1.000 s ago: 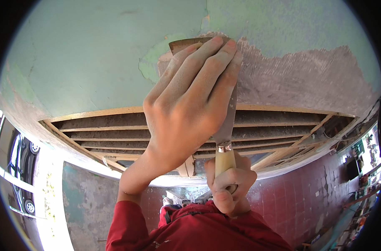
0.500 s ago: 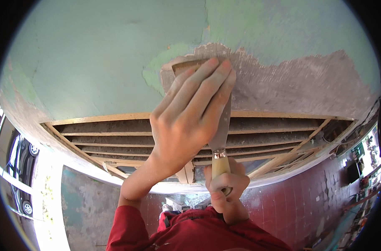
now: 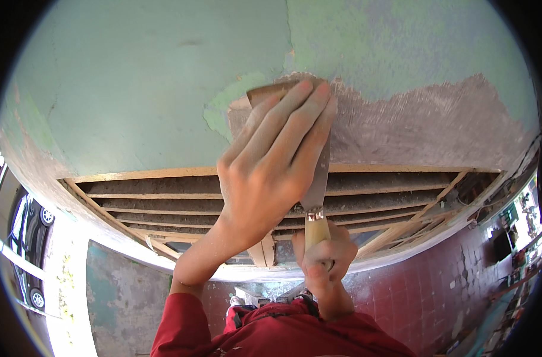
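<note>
A wide scraper (image 3: 317, 190) with a metal blade and pale handle lies against the wall, its blade edge near the upper border of a bare grey patch (image 3: 425, 125) in the green paint (image 3: 146, 89). Low on the tool, my right hand (image 3: 330, 259) is closed around the handle. My left hand (image 3: 268, 160) lies over the blade with its fingers stretched out and pressing on it, the fingertips close to the scraping edge. This hand covers much of the blade; one corner shows left of the fingers.
Below the painted surface runs a wooden slatted vent frame (image 3: 163, 193), dusty between its slats. Red floor tiles (image 3: 396, 297) stretch out at the lower right, with clutter along the far right. Parked cars (image 3: 30, 250) stand outside at the left. Beneath me are parts of a light-coloured support (image 3: 247, 296).
The scraper has slid a little up the wall, its edge now closer to the patch's upper paint border. Both hands moved with it, and the view shifted slightly.
</note>
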A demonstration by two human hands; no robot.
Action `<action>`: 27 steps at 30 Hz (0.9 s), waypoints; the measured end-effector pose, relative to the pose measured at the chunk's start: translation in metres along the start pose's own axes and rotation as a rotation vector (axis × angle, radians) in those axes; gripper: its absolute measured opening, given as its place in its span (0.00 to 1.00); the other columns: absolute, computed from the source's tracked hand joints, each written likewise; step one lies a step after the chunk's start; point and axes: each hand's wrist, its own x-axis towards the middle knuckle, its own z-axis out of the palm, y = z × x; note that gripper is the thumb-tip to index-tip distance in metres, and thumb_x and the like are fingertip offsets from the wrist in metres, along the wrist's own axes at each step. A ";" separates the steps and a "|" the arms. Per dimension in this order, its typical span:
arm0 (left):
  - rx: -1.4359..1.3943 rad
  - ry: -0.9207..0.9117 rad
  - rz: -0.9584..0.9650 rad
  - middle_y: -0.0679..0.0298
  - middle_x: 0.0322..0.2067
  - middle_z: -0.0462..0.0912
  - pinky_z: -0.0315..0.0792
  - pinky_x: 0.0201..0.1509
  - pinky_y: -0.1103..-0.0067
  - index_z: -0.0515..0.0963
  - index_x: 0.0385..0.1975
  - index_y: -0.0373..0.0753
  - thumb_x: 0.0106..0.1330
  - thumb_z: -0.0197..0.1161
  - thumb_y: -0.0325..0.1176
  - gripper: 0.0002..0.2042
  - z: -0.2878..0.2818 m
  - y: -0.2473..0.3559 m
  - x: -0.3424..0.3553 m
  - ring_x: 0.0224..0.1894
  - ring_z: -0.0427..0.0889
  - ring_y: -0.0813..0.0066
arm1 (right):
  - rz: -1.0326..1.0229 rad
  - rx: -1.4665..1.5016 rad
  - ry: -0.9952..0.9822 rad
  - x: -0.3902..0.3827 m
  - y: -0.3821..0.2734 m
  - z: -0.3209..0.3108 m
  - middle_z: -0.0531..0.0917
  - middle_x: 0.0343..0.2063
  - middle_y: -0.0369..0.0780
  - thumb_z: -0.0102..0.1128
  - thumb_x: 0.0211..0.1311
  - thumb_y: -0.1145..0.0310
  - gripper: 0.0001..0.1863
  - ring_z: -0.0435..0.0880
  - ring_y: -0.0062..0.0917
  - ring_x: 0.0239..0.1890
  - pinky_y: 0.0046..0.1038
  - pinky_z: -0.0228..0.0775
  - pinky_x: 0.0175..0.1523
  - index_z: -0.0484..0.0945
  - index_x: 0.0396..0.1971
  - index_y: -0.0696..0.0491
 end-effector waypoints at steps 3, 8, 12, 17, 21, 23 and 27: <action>-0.007 -0.040 -0.013 0.61 0.48 0.87 0.81 0.57 0.68 0.86 0.45 0.36 0.50 0.66 0.25 0.19 0.000 0.006 -0.010 0.56 0.86 0.59 | 0.003 -0.001 0.004 -0.008 -0.004 0.002 0.66 0.10 0.33 0.64 0.68 0.56 0.24 0.61 0.15 0.10 0.21 0.44 0.17 0.69 0.17 0.55; -0.021 -0.005 0.006 0.62 0.47 0.88 0.81 0.57 0.68 0.86 0.44 0.36 0.49 0.66 0.25 0.19 0.000 0.001 -0.002 0.55 0.86 0.60 | 0.033 0.090 0.001 -0.001 -0.005 0.009 0.67 0.10 0.33 0.64 0.69 0.57 0.24 0.60 0.15 0.10 0.21 0.44 0.17 0.70 0.16 0.54; 0.023 -0.033 0.002 0.62 0.47 0.88 0.81 0.57 0.68 0.86 0.44 0.37 0.49 0.66 0.25 0.19 0.001 0.004 -0.010 0.55 0.86 0.61 | 0.085 -0.026 -0.037 -0.013 -0.004 -0.005 0.71 0.12 0.35 0.64 0.51 0.64 0.11 0.67 0.22 0.13 0.24 0.53 0.19 0.75 0.16 0.53; -0.010 -0.017 -0.008 0.63 0.47 0.88 0.82 0.56 0.69 0.86 0.43 0.37 0.49 0.66 0.25 0.18 -0.001 0.003 0.000 0.55 0.86 0.62 | 0.033 0.078 -0.011 0.001 -0.015 0.005 0.67 0.09 0.33 0.65 0.67 0.56 0.24 0.60 0.16 0.10 0.21 0.44 0.17 0.70 0.16 0.54; -0.003 -0.023 0.004 0.63 0.47 0.88 0.82 0.55 0.71 0.86 0.43 0.37 0.49 0.65 0.25 0.18 0.003 0.005 -0.010 0.54 0.86 0.61 | 0.024 -0.045 0.000 -0.007 -0.007 0.001 0.67 0.09 0.33 0.65 0.67 0.55 0.25 0.60 0.16 0.10 0.21 0.44 0.17 0.70 0.16 0.54; -0.010 0.000 0.015 0.62 0.47 0.88 0.82 0.55 0.70 0.86 0.43 0.37 0.49 0.65 0.25 0.18 0.002 0.002 0.001 0.54 0.86 0.61 | -0.048 -0.110 -0.043 0.000 -0.004 -0.006 0.67 0.08 0.33 0.65 0.67 0.55 0.25 0.61 0.16 0.10 0.22 0.44 0.17 0.70 0.16 0.54; -0.003 -0.023 -0.002 0.62 0.47 0.88 0.81 0.56 0.70 0.86 0.44 0.37 0.49 0.65 0.25 0.18 -0.001 0.005 0.000 0.55 0.86 0.61 | 0.022 -0.001 -0.005 -0.002 -0.008 0.004 0.67 0.08 0.34 0.64 0.68 0.54 0.24 0.61 0.17 0.09 0.22 0.44 0.17 0.71 0.17 0.54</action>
